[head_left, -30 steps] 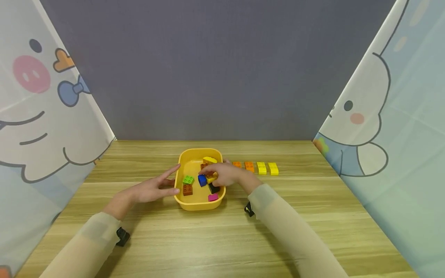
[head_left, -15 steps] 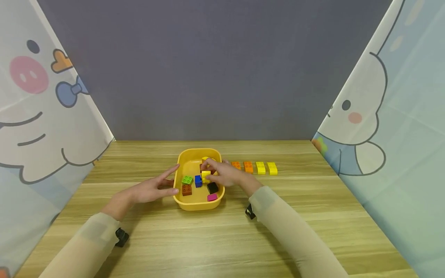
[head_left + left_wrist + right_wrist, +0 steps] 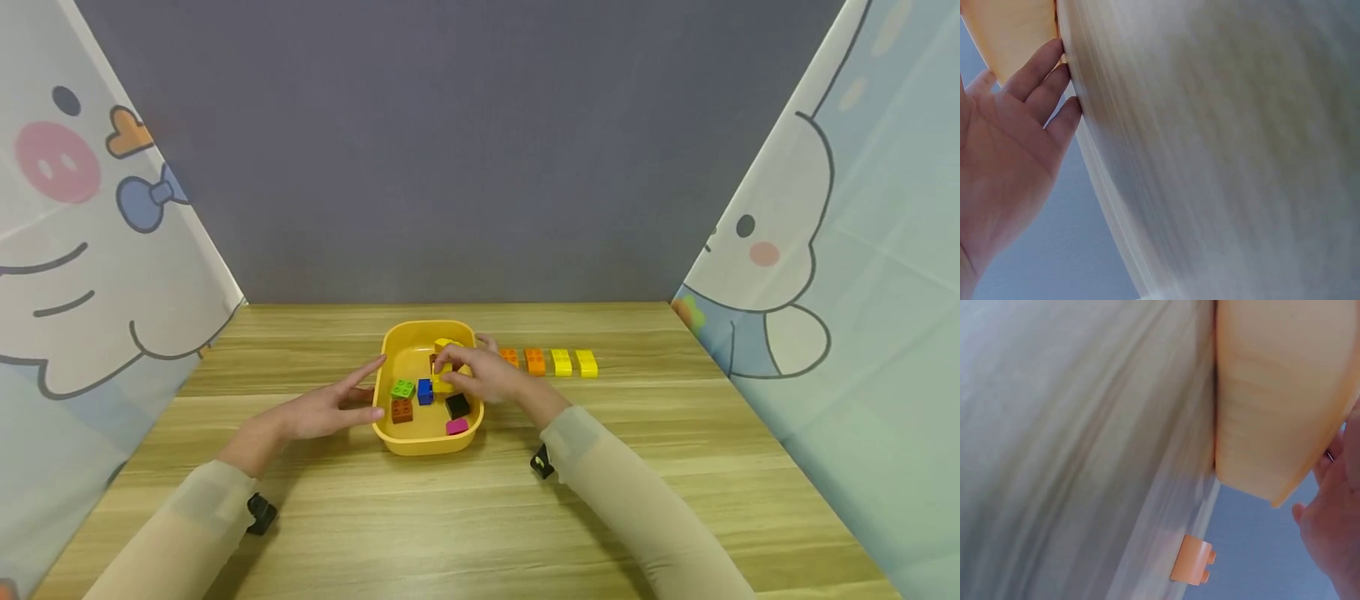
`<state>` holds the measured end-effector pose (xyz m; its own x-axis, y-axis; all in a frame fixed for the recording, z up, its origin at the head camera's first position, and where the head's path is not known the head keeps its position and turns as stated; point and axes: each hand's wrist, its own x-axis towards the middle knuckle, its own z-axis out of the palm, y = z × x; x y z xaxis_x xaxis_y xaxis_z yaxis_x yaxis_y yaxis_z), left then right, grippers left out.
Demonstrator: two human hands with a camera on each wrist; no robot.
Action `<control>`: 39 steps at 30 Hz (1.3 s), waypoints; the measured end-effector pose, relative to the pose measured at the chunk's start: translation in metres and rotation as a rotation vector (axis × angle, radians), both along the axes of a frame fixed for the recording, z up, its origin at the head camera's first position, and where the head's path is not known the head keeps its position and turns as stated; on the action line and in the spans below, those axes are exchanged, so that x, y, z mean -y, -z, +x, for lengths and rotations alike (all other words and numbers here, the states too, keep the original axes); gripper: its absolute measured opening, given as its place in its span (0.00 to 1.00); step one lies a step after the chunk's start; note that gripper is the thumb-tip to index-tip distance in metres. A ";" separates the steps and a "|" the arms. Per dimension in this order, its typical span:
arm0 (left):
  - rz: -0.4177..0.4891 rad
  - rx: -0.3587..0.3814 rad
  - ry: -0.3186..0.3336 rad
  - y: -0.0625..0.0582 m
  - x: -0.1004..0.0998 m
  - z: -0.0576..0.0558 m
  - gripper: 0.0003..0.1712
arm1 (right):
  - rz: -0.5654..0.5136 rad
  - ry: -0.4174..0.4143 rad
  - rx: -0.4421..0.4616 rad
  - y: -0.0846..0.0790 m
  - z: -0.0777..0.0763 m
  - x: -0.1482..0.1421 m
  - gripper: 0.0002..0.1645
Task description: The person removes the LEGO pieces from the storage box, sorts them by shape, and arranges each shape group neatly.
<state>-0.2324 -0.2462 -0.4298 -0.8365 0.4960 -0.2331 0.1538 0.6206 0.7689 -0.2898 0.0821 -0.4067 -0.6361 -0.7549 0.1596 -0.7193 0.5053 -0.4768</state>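
Observation:
A yellow plastic bin point(image 3: 429, 447) holds several toy building bricks. My left hand point(image 3: 322, 411) lies along the bin's left side, thumb and fingers spread; in the left wrist view its straight fingertips touch the bin's outer wall. Inside the bin, my right hand point(image 3: 489, 375) pinches a yellow brick point(image 3: 441, 384) between thumb and index finger, partly hiding it. Just left of that brick is a blue brick point(image 3: 425, 392). A green brick point(image 3: 402, 389), a brown brick point(image 3: 402, 411), a black brick point(image 3: 457, 407) and a pink brick point(image 3: 457, 427) lie around it.
To the right of the bin, two orange bricks point(image 3: 535, 362) and two yellow bricks point(image 3: 561, 362) stand in a row on the wooden table point(image 3: 420, 525). Another yellow piece point(image 3: 446, 342) is at the bin's back. A dark panel point(image 3: 465, 150) rises behind the table.
The yellow brick, mostly covered by my right hand at first, came into sight beside the blue brick. The blue brick has shifted slightly left. My left hand stays against the bin.

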 end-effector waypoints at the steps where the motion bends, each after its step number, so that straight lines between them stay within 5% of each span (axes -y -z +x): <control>1: 0.002 -0.002 0.001 0.000 0.000 0.000 0.52 | -0.016 0.004 0.005 -0.001 0.000 0.000 0.11; 22: 0.004 -0.009 -0.001 -0.001 0.000 0.000 0.52 | -0.550 0.118 0.409 -0.013 -0.003 -0.038 0.20; 29: 0.002 -0.003 -0.009 -0.001 -0.001 0.001 0.52 | -0.473 0.213 0.318 -0.016 -0.003 -0.063 0.30; 39: 0.007 0.001 -0.005 -0.001 -0.001 0.001 0.52 | -0.468 0.250 0.287 -0.012 -0.003 -0.118 0.29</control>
<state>-0.2315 -0.2453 -0.4283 -0.8386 0.4936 -0.2305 0.1502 0.6162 0.7732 -0.2927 0.1998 -0.3943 -0.8520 -0.4680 0.2345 -0.4156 0.3322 -0.8467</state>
